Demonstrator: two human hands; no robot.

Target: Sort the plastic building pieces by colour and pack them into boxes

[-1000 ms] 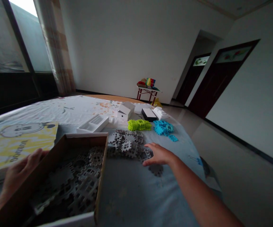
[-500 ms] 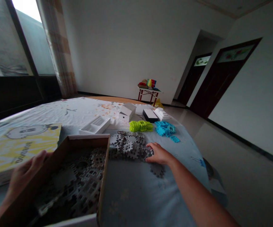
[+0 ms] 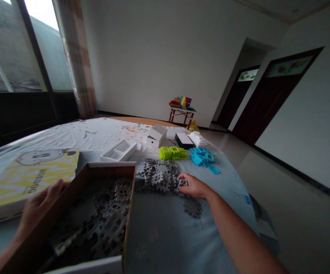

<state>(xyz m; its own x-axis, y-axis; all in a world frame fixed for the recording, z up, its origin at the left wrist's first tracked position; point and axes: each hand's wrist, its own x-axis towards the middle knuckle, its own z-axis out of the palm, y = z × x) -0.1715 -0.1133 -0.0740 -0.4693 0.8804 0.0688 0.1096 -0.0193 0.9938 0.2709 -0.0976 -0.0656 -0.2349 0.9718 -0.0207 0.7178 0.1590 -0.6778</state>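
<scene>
My left hand (image 3: pixel 43 201) is closed over the left wall of an open cardboard box (image 3: pixel 133 198), its fingers partly hidden behind that wall. Inside the box lie many grey interlocking plastic pieces (image 3: pixel 107 217) with toothed edges, some with window-like cutouts. To the right of the box spreads a pile of similar grey pieces (image 3: pixel 157 173) on the tablecloth. At the pile's right edge my right hand (image 3: pixel 195 186) has thumb and fingers closed around a grey toothed piece (image 3: pixel 183 182). A single dark grey piece (image 3: pixel 192 208) lies just below this hand.
Behind the pile sit lime-green pieces (image 3: pixel 172 153) and blue pieces (image 3: pixel 201 156). A white tray (image 3: pixel 118 150), a white box (image 3: pixel 156 136) and a black-and-white box (image 3: pixel 184 140) stand farther back. At left is a yellow-and-white box lid (image 3: pixel 30 171). The round table's edge curves along the right.
My right thumb and fingers have drawn together on a grey piece at the pile's edge. My left hand stays on the box wall. The whole view has shifted slightly.
</scene>
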